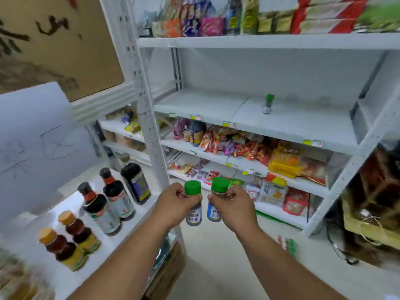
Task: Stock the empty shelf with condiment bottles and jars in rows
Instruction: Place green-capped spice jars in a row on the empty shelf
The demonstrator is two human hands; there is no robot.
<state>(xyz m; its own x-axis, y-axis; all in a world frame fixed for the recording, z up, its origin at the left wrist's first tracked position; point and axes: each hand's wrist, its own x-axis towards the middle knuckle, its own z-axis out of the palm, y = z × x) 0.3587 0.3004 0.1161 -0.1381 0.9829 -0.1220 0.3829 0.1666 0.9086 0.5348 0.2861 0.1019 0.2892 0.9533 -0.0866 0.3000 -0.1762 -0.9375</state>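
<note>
We held one green-capped spice jar (193,204) in our left hand (173,202) and another (216,200) in our right hand (234,205), fingers curled tight, likely to row beside the lone jar (268,104) on the empty shelf (216,107).

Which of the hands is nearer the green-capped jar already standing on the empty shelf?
Right. The right hand is below and left of the shelf jar; the left hand is farther left, by the upright. Each grips a jar.
</note>
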